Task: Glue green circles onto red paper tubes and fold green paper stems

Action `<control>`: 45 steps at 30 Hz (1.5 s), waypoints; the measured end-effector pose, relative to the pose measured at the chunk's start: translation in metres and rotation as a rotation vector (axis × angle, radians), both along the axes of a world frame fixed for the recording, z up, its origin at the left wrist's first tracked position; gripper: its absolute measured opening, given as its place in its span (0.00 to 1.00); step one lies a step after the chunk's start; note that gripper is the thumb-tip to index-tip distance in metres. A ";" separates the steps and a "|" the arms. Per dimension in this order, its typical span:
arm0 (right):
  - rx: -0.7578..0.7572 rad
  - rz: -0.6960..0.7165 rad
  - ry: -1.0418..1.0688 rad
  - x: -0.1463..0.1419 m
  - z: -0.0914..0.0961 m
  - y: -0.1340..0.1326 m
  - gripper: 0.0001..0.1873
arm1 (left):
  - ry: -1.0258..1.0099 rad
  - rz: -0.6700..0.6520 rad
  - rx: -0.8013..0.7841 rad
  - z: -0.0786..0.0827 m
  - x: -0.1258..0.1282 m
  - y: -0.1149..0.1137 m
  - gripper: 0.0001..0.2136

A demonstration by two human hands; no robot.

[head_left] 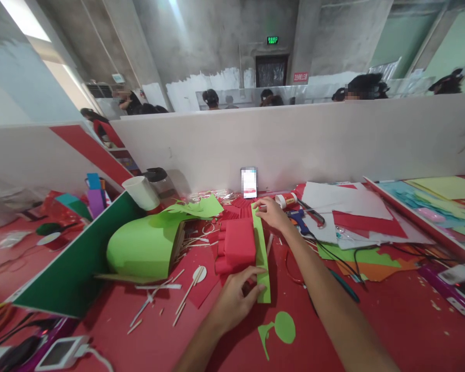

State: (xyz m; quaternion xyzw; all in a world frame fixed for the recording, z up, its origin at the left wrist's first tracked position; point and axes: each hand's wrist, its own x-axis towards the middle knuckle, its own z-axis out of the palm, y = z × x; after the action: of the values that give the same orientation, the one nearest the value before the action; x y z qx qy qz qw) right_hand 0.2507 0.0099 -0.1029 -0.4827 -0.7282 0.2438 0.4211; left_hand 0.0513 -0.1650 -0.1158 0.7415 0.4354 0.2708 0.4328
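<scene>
A long light-green paper strip lies against the right side of a red foam block on the red table. My left hand pinches the strip's near end, its fingers closed on the paper beside the block's near corner. My right hand presses the strip's far end with fingers curled down onto it. The strip runs between both hands.
A large light-green rounded paper form lies left of the block, with wooden sticks scattered near it. A blue glue gun, a phone, a white cup, stacked paper sheets and a green cut-out surround the hands.
</scene>
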 end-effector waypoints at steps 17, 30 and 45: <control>-0.022 -0.018 -0.033 0.001 0.000 -0.001 0.10 | -0.036 0.094 0.149 0.006 -0.014 -0.003 0.17; -0.027 -0.004 -0.105 0.003 0.002 -0.002 0.13 | 0.205 0.199 0.483 0.017 -0.053 0.028 0.26; -0.057 0.035 -0.108 0.004 -0.007 0.004 0.11 | 0.195 0.233 0.516 -0.002 -0.048 0.032 0.27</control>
State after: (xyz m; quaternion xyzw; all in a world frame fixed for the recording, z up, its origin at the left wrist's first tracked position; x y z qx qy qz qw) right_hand 0.2550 0.0140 -0.1097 -0.4941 -0.7510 0.2451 0.3630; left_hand 0.0034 -0.1328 -0.1174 0.7946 0.4736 0.3479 0.1524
